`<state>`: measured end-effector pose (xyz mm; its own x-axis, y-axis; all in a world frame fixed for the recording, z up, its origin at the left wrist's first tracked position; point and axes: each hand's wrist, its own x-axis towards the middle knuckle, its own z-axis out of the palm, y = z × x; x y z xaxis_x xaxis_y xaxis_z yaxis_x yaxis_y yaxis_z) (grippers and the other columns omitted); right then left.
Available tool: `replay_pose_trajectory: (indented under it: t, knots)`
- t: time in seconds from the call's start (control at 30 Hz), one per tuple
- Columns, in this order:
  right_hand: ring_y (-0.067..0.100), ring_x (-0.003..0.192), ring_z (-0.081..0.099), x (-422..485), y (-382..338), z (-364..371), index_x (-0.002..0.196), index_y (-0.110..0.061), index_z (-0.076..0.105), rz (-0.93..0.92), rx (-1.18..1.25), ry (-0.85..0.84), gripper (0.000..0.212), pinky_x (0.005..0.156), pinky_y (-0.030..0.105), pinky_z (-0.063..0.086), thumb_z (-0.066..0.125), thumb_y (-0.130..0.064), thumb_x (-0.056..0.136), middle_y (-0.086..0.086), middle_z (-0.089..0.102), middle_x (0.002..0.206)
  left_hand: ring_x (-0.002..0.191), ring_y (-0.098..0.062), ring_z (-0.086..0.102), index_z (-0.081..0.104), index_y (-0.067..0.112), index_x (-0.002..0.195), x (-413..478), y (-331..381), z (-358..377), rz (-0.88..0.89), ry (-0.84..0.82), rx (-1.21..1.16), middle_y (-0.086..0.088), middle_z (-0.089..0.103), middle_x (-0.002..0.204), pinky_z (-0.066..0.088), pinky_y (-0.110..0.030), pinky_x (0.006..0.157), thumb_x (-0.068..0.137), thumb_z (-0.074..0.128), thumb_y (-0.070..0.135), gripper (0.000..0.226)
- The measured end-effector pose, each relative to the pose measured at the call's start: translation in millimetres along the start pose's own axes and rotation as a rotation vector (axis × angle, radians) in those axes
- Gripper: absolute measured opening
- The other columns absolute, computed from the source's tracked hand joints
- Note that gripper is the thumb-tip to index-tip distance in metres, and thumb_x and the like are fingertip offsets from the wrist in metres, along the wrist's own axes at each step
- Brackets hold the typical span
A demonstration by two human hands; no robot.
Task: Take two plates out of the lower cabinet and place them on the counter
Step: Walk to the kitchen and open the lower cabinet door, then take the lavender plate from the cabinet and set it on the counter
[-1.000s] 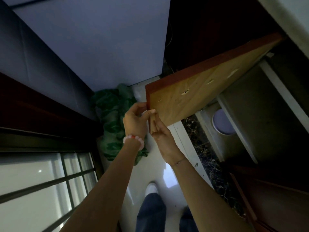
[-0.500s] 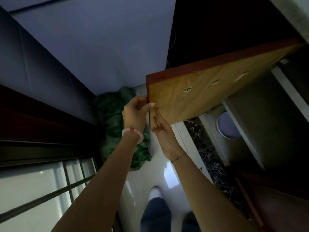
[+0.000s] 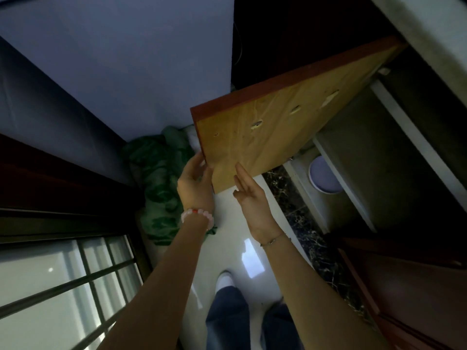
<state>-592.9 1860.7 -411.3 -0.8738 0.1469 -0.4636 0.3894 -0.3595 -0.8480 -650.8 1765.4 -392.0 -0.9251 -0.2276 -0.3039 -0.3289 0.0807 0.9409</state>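
The lower cabinet door hangs open, with a tan inner face and a red-brown edge. My left hand curls around the door's free corner from outside. My right hand rests flat, fingers straight, against the inner face near that same corner. Inside the cabinet a round pale plate lies on the lower level, partly hidden under a white shelf edge. I can make out no other plate in the dark interior. The counter edge runs across the top right.
A green crumpled bag lies on the floor behind the door, against a white appliance. A second red-brown door stands at lower right. A barred window is at lower left. My feet stand on pale tile.
The door has swung a little wider toward the left. My right hand has gone from pinching the door edge to lying flat on its inner face; my left hand stays at the corner.
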Motion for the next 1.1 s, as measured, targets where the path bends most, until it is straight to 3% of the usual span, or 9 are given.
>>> replay_pose_trajectory:
  t: [0.13,0.27,0.43,0.53,0.8,1.1]
  knots:
    - [0.001,0.114,0.051,-20.4,-3.7,-20.0,0.139,-0.012,0.041,-0.044,0.049,0.119,0.047,0.095,0.009,0.043,0.047,0.001,0.094,-0.011,0.050,0.127,0.094,-0.023,0.063,0.063,0.004,0.106,-32.9,-20.3,7.0,-0.076,-0.020,0.052,-0.017,0.067,0.106,0.053,-0.034,0.086,0.086,0.058,0.008,0.021]
    - [0.009,0.102,0.062,-40.1,-8.6,-50.4,0.115,-0.013,0.062,-0.046,0.076,0.277,0.025,0.098,0.029,0.047,0.055,-0.007,0.091,0.001,0.066,0.111,0.075,-0.012,0.063,0.063,0.016,0.082,-64.3,-27.0,21.9,-0.154,-0.190,-0.009,-0.004,0.065,0.083,0.051,-0.022,0.069,0.088,0.055,0.010,0.012]
    - [0.000,0.082,0.067,-61.3,-14.5,-94.3,0.089,-0.018,0.065,-0.071,0.096,0.340,0.011,0.078,0.020,0.051,0.055,-0.014,0.092,-0.001,0.071,0.089,0.068,-0.012,0.063,0.059,0.015,0.070,-100.5,-22.5,48.7,-0.201,-0.284,-0.032,-0.004,0.063,0.068,0.054,-0.025,0.070,0.089,0.048,0.009,0.022]
    - [0.002,0.078,0.067,-68.5,-15.6,-115.3,0.084,-0.018,0.065,-0.084,0.115,0.355,0.014,0.079,0.022,0.051,0.054,-0.012,0.092,-0.001,0.070,0.082,0.068,-0.014,0.062,0.058,0.012,0.072,-118.1,-23.0,65.6,-0.205,-0.318,-0.053,-0.006,0.062,0.068,0.053,-0.028,0.072,0.090,0.048,0.010,0.021]
    - [0.017,0.089,0.064,-55.4,15.3,-183.5,0.083,-0.016,0.064,-0.083,0.136,0.379,0.013,0.090,0.034,0.050,0.055,-0.011,0.092,0.004,0.069,0.084,0.066,-0.007,0.065,0.065,0.020,0.071,-125.1,-70.5,131.1,-0.225,-0.391,-0.091,0.009,0.067,0.059,0.055,-0.033,0.079,0.088,0.055,0.016,0.020]
    - [0.010,0.082,0.067,14.6,109.9,-277.1,0.083,-0.016,0.065,-0.056,0.184,0.517,0.018,0.074,0.018,0.054,0.052,-0.009,0.092,0.001,0.069,0.081,0.065,-0.009,0.061,0.061,0.015,0.075,-81.8,-181.8,213.2,-0.261,-0.478,-0.093,0.000,0.063,0.068,0.051,-0.025,0.071,0.091,0.050,0.013,0.019]
